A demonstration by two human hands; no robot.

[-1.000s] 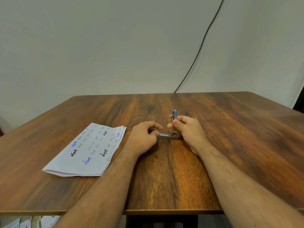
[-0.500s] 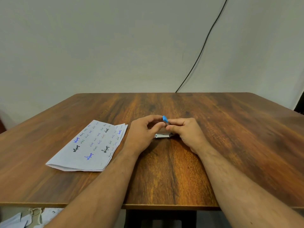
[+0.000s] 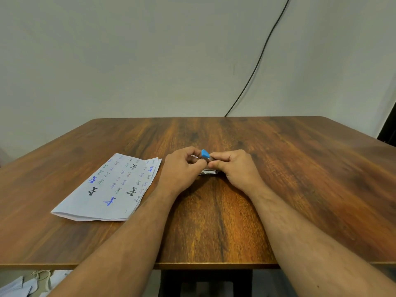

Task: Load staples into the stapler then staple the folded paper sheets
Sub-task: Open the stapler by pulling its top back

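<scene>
A small metal stapler (image 3: 207, 172) with a blue cap sits on the wooden table (image 3: 300, 179) between my two hands. My right hand (image 3: 233, 169) grips its top arm near the blue cap. My left hand (image 3: 182, 170) pinches its front end, with a thin silvery piece showing between the fingertips. Most of the stapler is hidden by my fingers. The folded paper sheets (image 3: 113, 187), covered in handwriting, lie flat to the left of my left hand.
A black cable (image 3: 259, 58) runs down the wall behind the table's far edge. Cloth or paper items (image 3: 27, 282) lie on the floor at the lower left. A dark object (image 3: 389, 129) stands at the right edge.
The stapler's top arm, upright a second ago, has been folded down toward the base. Both hands have closed in around it.
</scene>
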